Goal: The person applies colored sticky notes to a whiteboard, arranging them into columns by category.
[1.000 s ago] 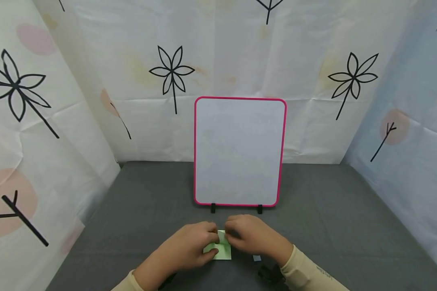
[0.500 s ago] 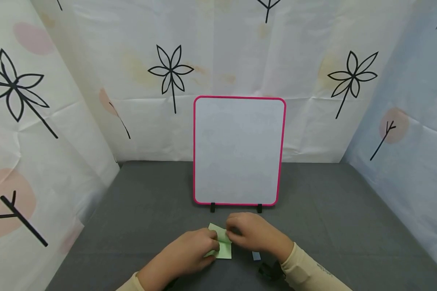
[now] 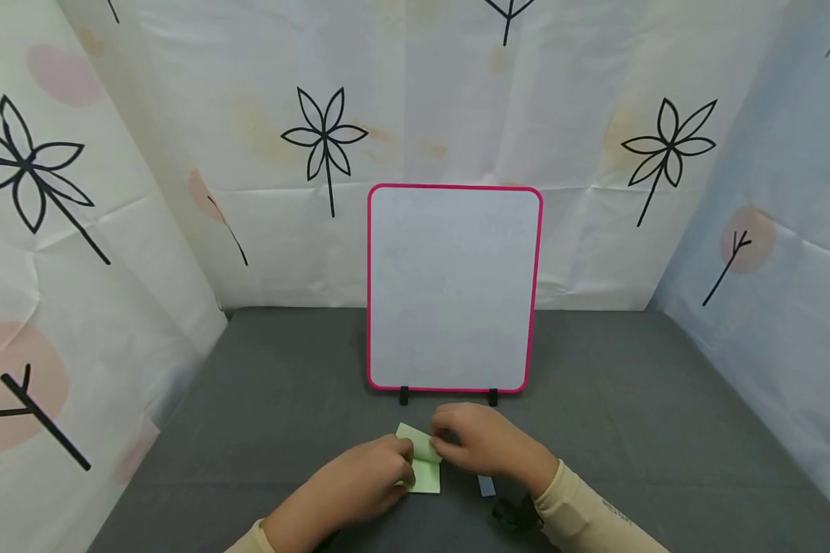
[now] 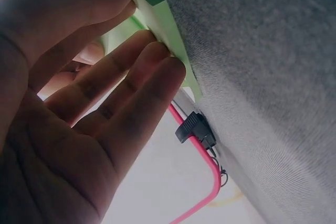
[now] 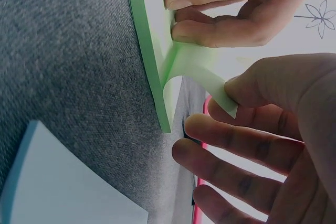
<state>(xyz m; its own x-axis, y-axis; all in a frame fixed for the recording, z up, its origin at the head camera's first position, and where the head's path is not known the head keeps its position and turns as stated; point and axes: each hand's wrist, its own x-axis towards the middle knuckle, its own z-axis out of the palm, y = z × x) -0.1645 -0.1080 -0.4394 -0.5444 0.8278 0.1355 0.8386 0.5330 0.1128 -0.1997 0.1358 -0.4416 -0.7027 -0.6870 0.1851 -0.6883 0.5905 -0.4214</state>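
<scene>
A light green sticky note pad point(image 3: 427, 479) lies on the grey cloth in front of the whiteboard. My right hand point(image 3: 484, 442) pinches the end of its top sheet point(image 5: 198, 69) between thumb and forefinger; the sheet curves up off the pad, and the other fingers are spread apart. My left hand point(image 3: 363, 480) holds the pad from the left, with thumb at its side and fingertips on its upper face, as the left wrist view shows. Part of the pad is hidden under that hand. A pale blue pad point(image 5: 73, 182) lies on the cloth beside my right hand.
A whiteboard point(image 3: 453, 292) with a pink frame stands behind the hands on black feet point(image 3: 404, 395). Grey cloth point(image 3: 283, 369) covers the table. White fabric walls point(image 3: 263, 77) with printed flowers enclose the back and both sides.
The top green sheet has lifted and turned askew, its far corner now showing at the upper left. My left hand has slid slightly nearer; my right hand keeps its pinch with little movement.
</scene>
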